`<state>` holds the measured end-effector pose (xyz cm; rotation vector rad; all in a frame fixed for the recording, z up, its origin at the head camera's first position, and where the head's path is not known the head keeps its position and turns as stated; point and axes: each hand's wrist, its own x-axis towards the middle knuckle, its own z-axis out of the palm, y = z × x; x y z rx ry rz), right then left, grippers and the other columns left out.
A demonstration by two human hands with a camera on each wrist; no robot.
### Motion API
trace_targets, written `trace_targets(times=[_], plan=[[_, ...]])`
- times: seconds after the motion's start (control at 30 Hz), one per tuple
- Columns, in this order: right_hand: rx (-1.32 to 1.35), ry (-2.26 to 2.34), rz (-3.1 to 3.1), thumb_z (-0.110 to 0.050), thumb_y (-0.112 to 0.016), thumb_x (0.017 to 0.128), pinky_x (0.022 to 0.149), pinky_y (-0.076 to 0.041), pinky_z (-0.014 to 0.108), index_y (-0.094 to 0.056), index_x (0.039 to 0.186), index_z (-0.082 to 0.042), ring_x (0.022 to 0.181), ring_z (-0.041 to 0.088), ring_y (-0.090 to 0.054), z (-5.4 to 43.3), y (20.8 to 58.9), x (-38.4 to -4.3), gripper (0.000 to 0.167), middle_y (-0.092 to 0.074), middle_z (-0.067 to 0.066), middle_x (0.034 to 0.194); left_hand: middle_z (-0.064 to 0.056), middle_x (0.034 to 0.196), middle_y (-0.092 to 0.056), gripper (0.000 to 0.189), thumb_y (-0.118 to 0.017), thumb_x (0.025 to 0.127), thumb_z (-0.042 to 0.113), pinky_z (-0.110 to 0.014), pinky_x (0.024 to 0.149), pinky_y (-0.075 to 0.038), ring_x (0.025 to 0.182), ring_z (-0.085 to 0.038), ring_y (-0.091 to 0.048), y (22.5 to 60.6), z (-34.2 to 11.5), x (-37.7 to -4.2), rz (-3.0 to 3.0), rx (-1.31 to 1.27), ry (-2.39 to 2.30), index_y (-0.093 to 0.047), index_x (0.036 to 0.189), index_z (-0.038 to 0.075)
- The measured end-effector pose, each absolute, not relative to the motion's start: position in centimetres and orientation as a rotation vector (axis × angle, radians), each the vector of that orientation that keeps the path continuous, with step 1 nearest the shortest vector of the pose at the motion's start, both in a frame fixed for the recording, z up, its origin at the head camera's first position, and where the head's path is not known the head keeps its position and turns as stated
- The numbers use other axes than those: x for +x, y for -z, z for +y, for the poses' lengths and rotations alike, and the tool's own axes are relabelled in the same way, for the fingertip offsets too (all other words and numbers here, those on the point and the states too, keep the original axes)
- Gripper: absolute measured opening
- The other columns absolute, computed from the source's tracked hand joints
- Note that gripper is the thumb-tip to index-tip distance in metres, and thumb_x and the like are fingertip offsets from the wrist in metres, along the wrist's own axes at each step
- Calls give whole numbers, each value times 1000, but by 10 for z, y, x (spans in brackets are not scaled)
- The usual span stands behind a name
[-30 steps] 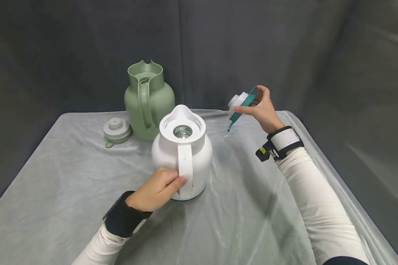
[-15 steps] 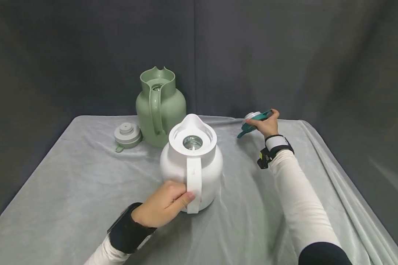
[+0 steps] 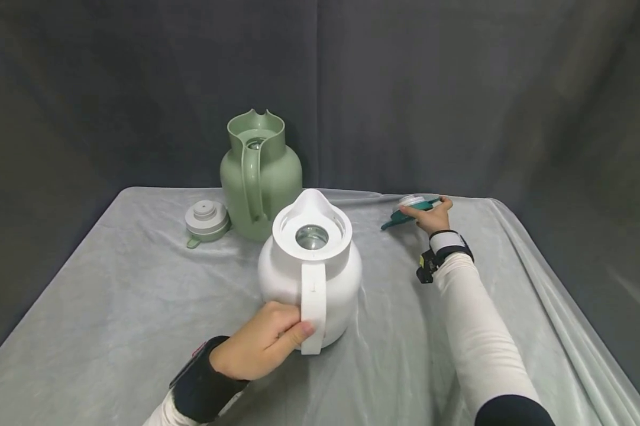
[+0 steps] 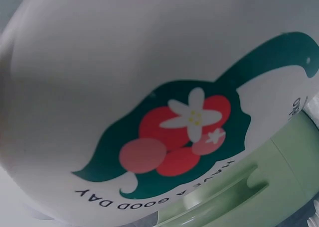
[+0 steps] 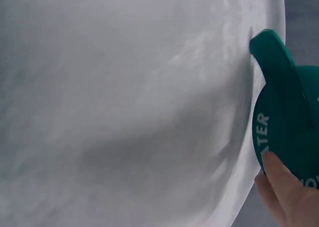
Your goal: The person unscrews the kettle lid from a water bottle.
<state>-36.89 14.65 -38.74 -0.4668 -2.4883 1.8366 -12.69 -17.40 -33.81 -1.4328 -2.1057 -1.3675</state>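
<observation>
A white thermos jug (image 3: 283,266) stands mid-table with its round mouth uncovered and its handle toward me. My left hand (image 3: 264,343) grips that handle low down, thumb across its front. In the left wrist view the jug's side (image 4: 124,53) fills most of the picture, with a berry-and-flower print and lettering. At the back right, my right hand (image 3: 434,218) pinches a teal lid (image 3: 402,218), its white stopper side up, low over the cloth. The right wrist view shows the lid's lettered teal face (image 5: 284,117) with fingertips on it.
A green thermos jug (image 3: 277,171), also uncovered, stands at the back left of the white one. Next to it a grey-and-green lid (image 3: 205,220) lies stopper up. Grey cloth (image 3: 112,307) covers the table; a dark curtain (image 3: 405,89) hangs behind.
My right hand has lowered the teal lid toward the back right of the table and turned its stopper upward. The left hand keeps its grip on the white jug. The head view has shifted slightly.
</observation>
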Motion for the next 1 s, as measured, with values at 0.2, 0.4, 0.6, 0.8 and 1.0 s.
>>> trace_targets(times=[0.2,0.4,0.6,0.8,1.0], plan=[[-523,-1842,-2523,-28,-70,77,94,-40,38,9,141,-10,124,33,-36,152,392,-371,103,-14,25,140,6,55,-31,37,-41,98,18,-12,45,-28,54,2,-28,336,-176,-129,-2115,-1418,1384,-39,61,12],[-533,-1870,-2580,-25,-68,80,91,-43,35,11,143,-4,126,36,-33,163,395,-372,103,-4,23,146,6,56,-31,37,-41,98,19,-12,45,-28,54,1,-29,335,-177,-132,-2124,-1409,1390,-39,62,12],[-552,-1843,-2721,-14,-64,82,83,-47,23,10,141,3,124,31,-37,175,400,-371,96,1,24,148,7,55,-30,40,-40,98,23,-12,45,-27,54,1,-28,336,-177,-133,-2141,-1377,1392,-38,60,12],[-512,-1342,-2991,-25,-64,82,71,-52,29,-19,139,10,93,30,-60,178,405,-363,80,-37,29,133,8,56,-30,41,-40,98,25,-13,46,-27,54,1,-29,336,-177,-131,-2158,-1353,1421,-39,59,13],[-401,-813,-3054,-27,-66,78,78,-48,43,-48,119,15,93,37,-56,164,391,-344,61,-55,30,112,7,56,-36,33,-47,95,12,-14,47,-31,54,0,-34,334,-181,-130,-2183,-1339,1470,-44,62,12]])
